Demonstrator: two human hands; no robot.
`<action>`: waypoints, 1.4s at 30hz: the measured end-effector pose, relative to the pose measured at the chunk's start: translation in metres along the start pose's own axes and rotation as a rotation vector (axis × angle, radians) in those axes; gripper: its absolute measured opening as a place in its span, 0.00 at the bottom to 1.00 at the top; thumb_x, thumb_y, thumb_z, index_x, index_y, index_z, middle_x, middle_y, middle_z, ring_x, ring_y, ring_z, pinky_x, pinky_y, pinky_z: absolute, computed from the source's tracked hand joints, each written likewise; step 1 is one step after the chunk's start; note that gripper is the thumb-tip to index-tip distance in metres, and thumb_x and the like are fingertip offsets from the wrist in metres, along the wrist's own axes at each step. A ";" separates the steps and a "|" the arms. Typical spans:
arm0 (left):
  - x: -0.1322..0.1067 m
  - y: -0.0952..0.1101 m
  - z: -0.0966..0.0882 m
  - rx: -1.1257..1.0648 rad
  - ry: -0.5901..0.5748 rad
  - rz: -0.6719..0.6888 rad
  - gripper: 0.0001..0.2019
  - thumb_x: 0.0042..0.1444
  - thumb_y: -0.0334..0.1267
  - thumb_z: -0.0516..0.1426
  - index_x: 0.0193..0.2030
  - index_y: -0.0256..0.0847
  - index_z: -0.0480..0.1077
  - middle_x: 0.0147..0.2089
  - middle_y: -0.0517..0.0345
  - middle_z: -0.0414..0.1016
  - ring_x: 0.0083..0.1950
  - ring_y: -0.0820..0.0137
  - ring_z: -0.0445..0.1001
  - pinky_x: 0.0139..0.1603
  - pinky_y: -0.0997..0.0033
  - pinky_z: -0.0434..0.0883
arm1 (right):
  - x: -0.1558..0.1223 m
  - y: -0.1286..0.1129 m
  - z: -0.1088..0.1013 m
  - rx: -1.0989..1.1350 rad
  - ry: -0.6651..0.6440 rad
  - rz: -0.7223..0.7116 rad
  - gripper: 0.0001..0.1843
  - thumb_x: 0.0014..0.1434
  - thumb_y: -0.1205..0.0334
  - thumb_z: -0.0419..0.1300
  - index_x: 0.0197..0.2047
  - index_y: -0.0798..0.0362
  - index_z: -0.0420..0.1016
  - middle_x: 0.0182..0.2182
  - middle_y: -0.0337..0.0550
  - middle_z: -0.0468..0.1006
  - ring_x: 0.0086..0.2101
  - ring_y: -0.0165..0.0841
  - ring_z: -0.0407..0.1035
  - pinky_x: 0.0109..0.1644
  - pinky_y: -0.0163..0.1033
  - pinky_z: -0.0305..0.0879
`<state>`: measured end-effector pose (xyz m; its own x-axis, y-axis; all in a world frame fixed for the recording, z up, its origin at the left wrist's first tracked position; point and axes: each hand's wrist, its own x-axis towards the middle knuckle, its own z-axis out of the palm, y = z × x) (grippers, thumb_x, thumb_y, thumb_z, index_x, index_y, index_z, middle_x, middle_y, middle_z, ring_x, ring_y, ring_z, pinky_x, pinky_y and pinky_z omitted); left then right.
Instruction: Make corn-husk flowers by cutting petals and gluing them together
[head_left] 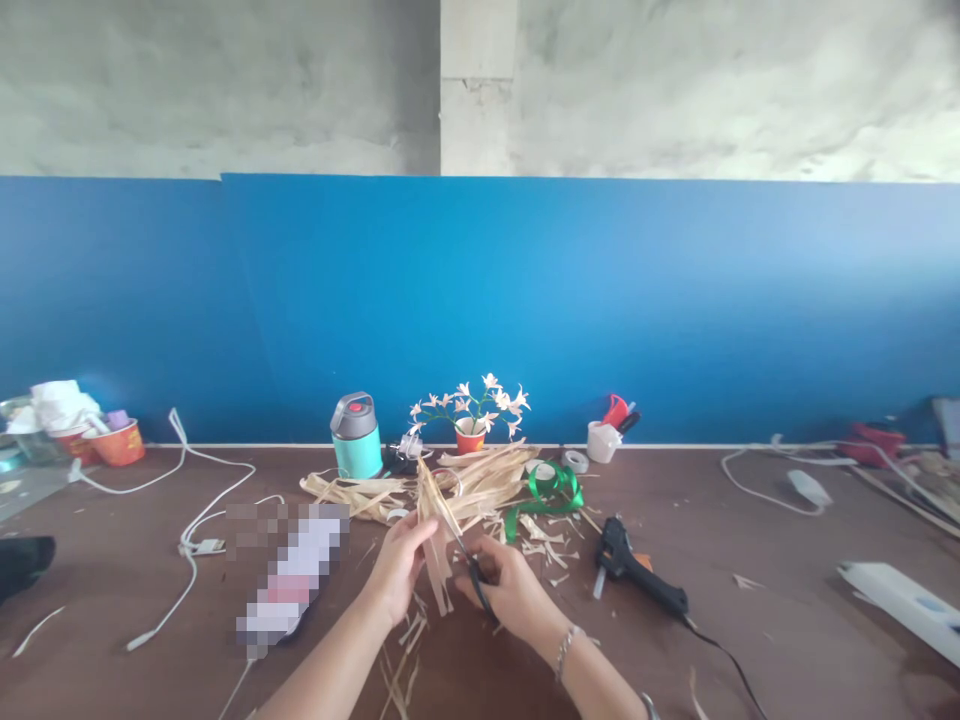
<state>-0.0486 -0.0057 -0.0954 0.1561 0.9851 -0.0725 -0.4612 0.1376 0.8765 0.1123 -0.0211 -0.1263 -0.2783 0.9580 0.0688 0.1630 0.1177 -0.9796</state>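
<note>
My left hand (403, 562) is closed on a dry, straw-coloured husk strip (437, 570), which stands up from the fingers and also hangs below them. Black-handled scissors (478, 585) are gripped in my right hand (514, 590), their blades pointing up and left at the strip; whether they are cutting into it I cannot tell. Beyond both hands lies a pile of similar dry husks (495, 480). Small cut scraps (547, 545) are scattered beside and below the hands. Behind the pile stands a small red pot with pale artificial flowers (470, 437).
Right of the pile are a green ribbon (559, 488), a tape roll (576, 461) and a white cup with pens (602, 442). A black glue gun (641, 570) lies on the right. At left are a turquoise flask (358, 450), a blurred-out phone-like object (296, 580) and white cables (217, 500).
</note>
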 end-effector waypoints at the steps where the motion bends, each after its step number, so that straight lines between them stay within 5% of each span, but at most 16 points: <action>1: 0.001 0.000 -0.001 0.010 -0.012 0.002 0.10 0.44 0.38 0.61 0.35 0.36 0.73 0.29 0.56 0.77 0.30 0.70 0.73 0.33 0.73 0.68 | 0.000 0.000 0.000 0.005 0.004 0.000 0.09 0.46 0.66 0.61 0.33 0.56 0.69 0.16 0.30 0.62 0.18 0.22 0.53 0.20 0.28 0.49; 42: -0.004 0.002 0.007 0.026 -0.030 -0.072 0.12 0.37 0.37 0.65 0.30 0.36 0.73 0.28 0.55 0.78 0.30 0.65 0.75 0.35 0.68 0.68 | -0.002 -0.016 0.002 0.199 -0.013 0.009 0.14 0.38 0.72 0.55 0.33 0.55 0.69 0.19 0.32 0.68 0.20 0.23 0.60 0.22 0.28 0.55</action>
<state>-0.0440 -0.0102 -0.0896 0.2142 0.9691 -0.1223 -0.4247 0.2051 0.8818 0.1082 -0.0259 -0.1113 -0.2902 0.9552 0.0582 -0.0242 0.0534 -0.9983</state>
